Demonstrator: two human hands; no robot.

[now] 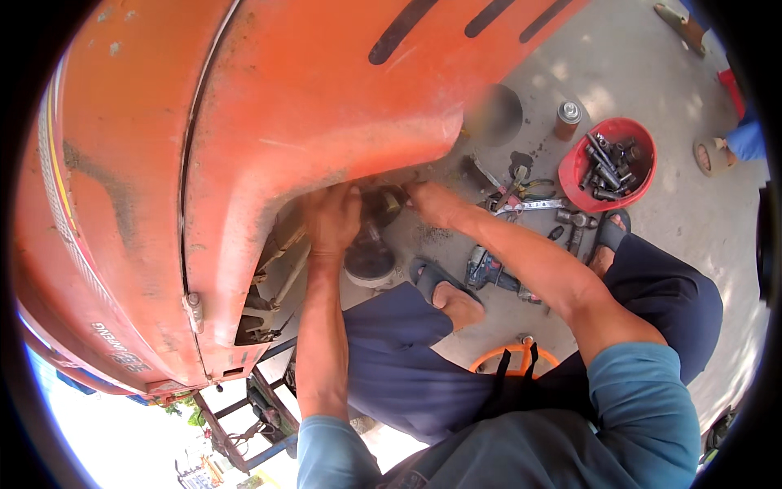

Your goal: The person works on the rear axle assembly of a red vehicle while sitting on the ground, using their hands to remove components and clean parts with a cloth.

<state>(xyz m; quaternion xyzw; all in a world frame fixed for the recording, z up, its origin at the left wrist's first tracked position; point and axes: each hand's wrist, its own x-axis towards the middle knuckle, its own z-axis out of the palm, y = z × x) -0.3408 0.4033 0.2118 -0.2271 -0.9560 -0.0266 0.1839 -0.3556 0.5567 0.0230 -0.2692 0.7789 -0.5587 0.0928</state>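
I am reaching beneath the lower edge of an orange vehicle body panel (pixel 326 98). My left hand (pixel 332 220) is up against that edge, its fingertips hidden behind the panel. To its right, my right hand (pixel 437 205) has its fingers curled in at the underside; whatever they grip is too obscured to name. Between the hands sits a dark rounded part (pixel 381 204). Below it, a dark round piece with a pale rim (pixel 369 261) is near the ground.
Right of my arms lie a wrench (pixel 533 205), pliers (pixel 533 189), a hammer (pixel 577 220) and a cordless power tool (pixel 487 270). Beyond are a red basin (pixel 573 175) of sockets and a can (pixel 568 120). Another person's foot (pixel 713 156) is at far right.
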